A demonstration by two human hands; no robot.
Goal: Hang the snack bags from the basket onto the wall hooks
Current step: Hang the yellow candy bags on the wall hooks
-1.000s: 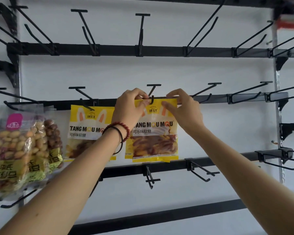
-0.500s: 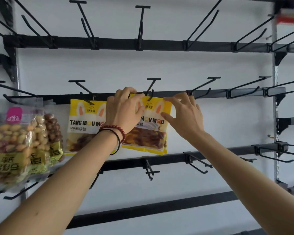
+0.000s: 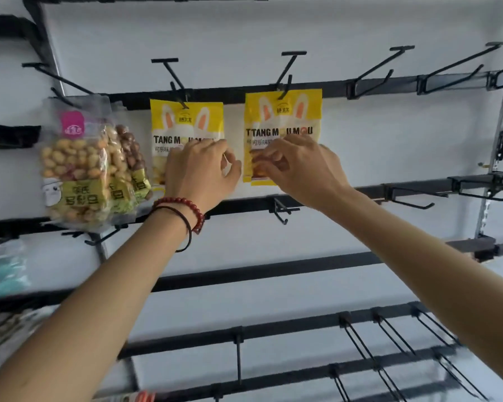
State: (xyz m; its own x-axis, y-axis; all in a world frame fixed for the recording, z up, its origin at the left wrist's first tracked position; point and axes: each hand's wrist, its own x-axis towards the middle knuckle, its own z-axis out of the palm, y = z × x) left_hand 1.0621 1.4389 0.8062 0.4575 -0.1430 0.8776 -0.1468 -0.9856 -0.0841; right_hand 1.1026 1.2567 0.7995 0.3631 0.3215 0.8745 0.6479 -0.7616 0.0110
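Frame centre: yellow rabbit-print snack bag [image 3: 283, 117] on black wire hook [image 3: 285, 82]; right hand [image 3: 302, 172] loosely curled at bag's lower part, grip unclear; left hand [image 3: 201, 172] loosely curled, holding nothing.

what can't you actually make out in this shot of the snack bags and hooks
- Head view: the lower half of the right yellow bag is hidden by the right hand.
- The left yellow bag has its lower right covered by the left hand.
- Basket: out of frame.
- Teal packet at the left edge: blurred, cut off.
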